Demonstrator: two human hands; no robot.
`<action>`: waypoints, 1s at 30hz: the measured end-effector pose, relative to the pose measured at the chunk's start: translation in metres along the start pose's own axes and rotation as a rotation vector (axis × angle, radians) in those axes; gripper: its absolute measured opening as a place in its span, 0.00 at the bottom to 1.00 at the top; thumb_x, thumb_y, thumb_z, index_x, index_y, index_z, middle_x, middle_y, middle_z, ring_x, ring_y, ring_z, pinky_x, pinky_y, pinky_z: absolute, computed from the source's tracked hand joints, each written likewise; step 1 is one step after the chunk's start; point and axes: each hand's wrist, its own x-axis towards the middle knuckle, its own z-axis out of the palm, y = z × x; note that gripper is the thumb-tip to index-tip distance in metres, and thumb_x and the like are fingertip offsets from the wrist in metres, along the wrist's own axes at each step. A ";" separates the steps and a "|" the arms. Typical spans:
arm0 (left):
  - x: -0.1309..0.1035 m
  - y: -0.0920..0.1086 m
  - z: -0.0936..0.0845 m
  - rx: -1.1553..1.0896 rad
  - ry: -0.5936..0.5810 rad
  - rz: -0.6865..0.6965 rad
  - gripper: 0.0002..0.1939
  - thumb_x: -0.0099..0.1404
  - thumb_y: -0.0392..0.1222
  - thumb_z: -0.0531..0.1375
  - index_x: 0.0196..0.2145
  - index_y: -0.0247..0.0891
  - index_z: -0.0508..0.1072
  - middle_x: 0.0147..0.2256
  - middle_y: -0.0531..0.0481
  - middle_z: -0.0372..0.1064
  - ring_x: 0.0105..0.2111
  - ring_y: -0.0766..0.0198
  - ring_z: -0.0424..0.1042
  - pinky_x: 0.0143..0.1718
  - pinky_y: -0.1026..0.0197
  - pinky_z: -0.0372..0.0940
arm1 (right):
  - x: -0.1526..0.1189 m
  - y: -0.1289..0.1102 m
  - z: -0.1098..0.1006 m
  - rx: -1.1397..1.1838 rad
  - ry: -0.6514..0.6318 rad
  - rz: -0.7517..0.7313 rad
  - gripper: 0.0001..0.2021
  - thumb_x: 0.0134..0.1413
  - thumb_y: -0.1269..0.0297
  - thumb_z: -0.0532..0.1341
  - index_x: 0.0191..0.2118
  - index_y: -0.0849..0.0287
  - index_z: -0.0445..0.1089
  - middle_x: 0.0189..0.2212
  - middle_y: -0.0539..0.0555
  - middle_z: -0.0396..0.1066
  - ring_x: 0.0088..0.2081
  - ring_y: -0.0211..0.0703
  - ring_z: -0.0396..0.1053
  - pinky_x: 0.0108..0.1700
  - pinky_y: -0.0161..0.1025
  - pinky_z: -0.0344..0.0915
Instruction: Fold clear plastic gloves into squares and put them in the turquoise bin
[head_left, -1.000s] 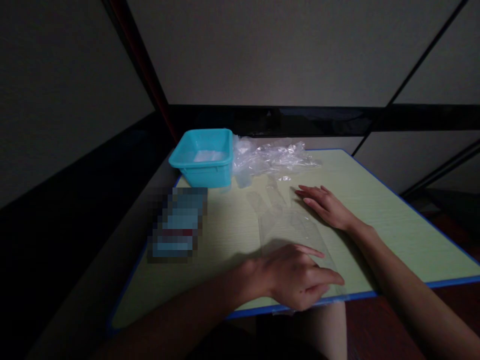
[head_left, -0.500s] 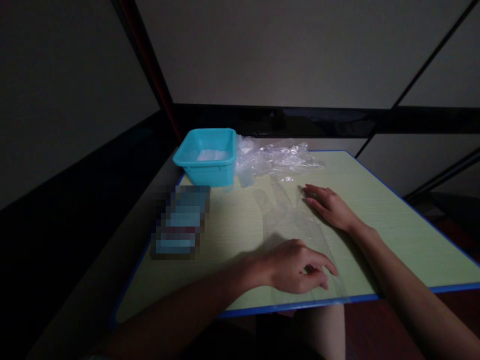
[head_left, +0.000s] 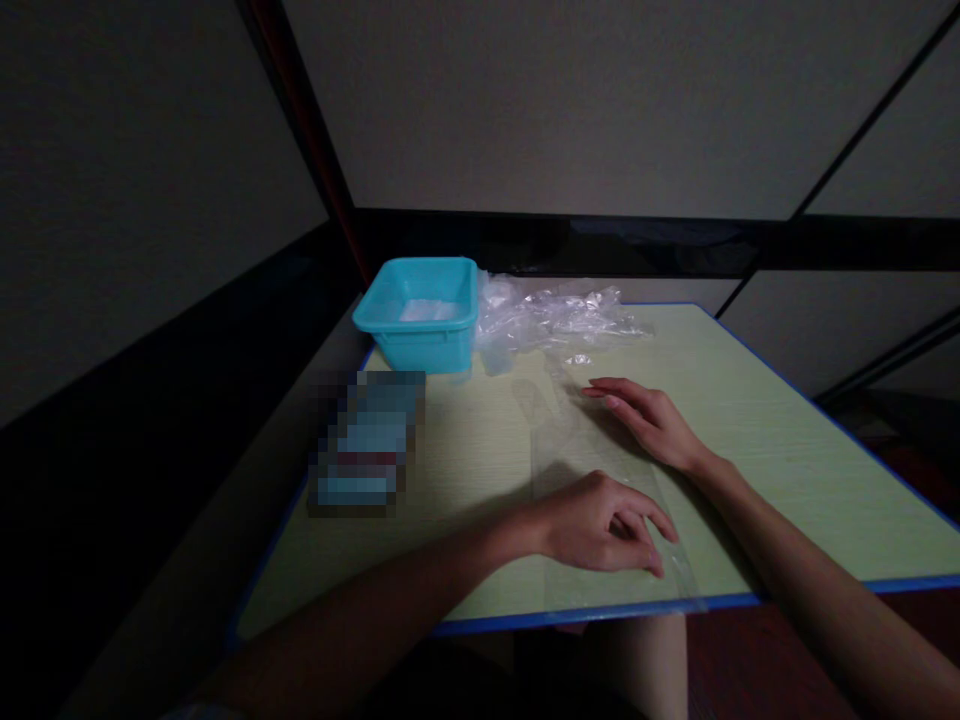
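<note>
walls point(head_left: 562, 110) are lying dim, soft shadow is edging the left hand point(head_left: 600, 525), crumpled plastic point(head_left: 555, 315) is glinting, pixelation is masking one item point(head_left: 369, 435).

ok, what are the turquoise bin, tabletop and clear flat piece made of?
Turquoise bin: probably molded plastic, satin; uniform colour, soft sheen.
Tabletop: maybe laminate, matte; fine grain-like lines, core hidden.
Clear flat piece: likely thin plastic film, glossy; tabletop shows through, faint glints.

Clear plastic bag point(head_left: 581, 455), flat on table point(head_left: 465, 455)
</note>
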 end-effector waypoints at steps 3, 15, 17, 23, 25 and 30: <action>0.000 0.000 -0.001 -0.023 0.010 -0.007 0.12 0.56 0.30 0.59 0.40 0.32 0.71 0.31 0.49 0.76 0.31 0.68 0.74 0.37 0.65 0.66 | 0.000 0.000 0.004 -0.010 -0.065 -0.029 0.16 0.61 0.58 0.46 0.48 0.53 0.66 0.48 0.52 0.68 0.49 0.47 0.65 0.52 0.48 0.61; 0.000 0.002 -0.009 -0.251 -0.007 0.112 0.11 0.57 0.30 0.57 0.40 0.26 0.70 0.37 0.38 0.74 0.39 0.60 0.73 0.42 0.58 0.65 | 0.002 0.004 0.005 -0.034 -0.050 -0.010 0.17 0.61 0.57 0.47 0.51 0.55 0.62 0.51 0.56 0.65 0.52 0.48 0.62 0.57 0.53 0.51; -0.001 0.004 -0.022 -0.325 0.049 0.169 0.12 0.57 0.31 0.57 0.39 0.28 0.71 0.42 0.37 0.72 0.44 0.58 0.70 0.47 0.56 0.61 | 0.001 0.004 0.003 0.102 0.012 0.023 0.18 0.60 0.55 0.47 0.51 0.55 0.62 0.51 0.56 0.65 0.53 0.47 0.61 0.56 0.51 0.54; -0.005 -0.014 -0.071 -0.482 0.441 0.066 0.16 0.57 0.44 0.57 0.38 0.29 0.72 0.38 0.39 0.73 0.45 0.54 0.69 0.50 0.53 0.56 | 0.000 -0.003 -0.001 0.672 0.043 0.113 0.24 0.58 0.49 0.49 0.57 0.51 0.51 0.54 0.58 0.62 0.55 0.47 0.58 0.53 0.52 0.58; -0.006 -0.025 -0.077 -0.511 0.469 -0.026 0.19 0.53 0.49 0.59 0.36 0.30 0.73 0.36 0.39 0.74 0.43 0.53 0.71 0.48 0.53 0.57 | -0.001 -0.005 0.000 0.788 0.003 0.124 0.25 0.57 0.48 0.49 0.59 0.49 0.47 0.55 0.58 0.60 0.56 0.47 0.56 0.52 0.51 0.58; -0.004 -0.036 -0.074 -0.540 0.412 -0.101 0.20 0.49 0.51 0.62 0.34 0.30 0.75 0.34 0.38 0.75 0.38 0.53 0.73 0.44 0.53 0.61 | -0.003 -0.004 0.005 0.953 -0.137 0.168 0.28 0.56 0.46 0.50 0.59 0.47 0.45 0.56 0.58 0.58 0.56 0.50 0.56 0.47 0.52 0.63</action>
